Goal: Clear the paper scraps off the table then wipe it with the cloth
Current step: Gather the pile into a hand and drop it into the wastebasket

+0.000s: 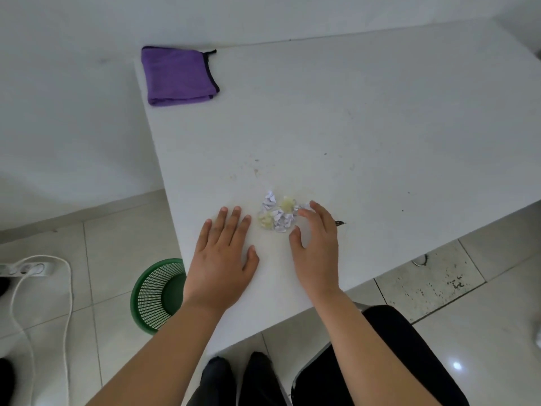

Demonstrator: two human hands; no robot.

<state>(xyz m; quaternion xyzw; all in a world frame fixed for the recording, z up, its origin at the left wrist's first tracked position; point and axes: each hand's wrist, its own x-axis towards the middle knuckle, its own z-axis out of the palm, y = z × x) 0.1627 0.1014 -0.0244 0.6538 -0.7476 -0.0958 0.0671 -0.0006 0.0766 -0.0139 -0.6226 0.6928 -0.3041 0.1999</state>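
Note:
A small heap of crumpled white and yellowish paper scraps (278,213) lies on the white table (366,127) near its front edge. My left hand (224,253) lies flat on the table, fingers straight, just left of the heap. My right hand (317,247) is at the heap's right side, its fingers loosely bent and its fingertips touching the scraps; it holds nothing that I can see. A folded purple cloth (180,76) with a dark trim lies at the table's far left corner, well away from both hands.
A green mesh waste basket (155,294) stands on the tiled floor beside the table's left edge, below my left hand. A white power strip and cable (29,269) lie on the floor at the left. A black chair (409,347) is at the lower right.

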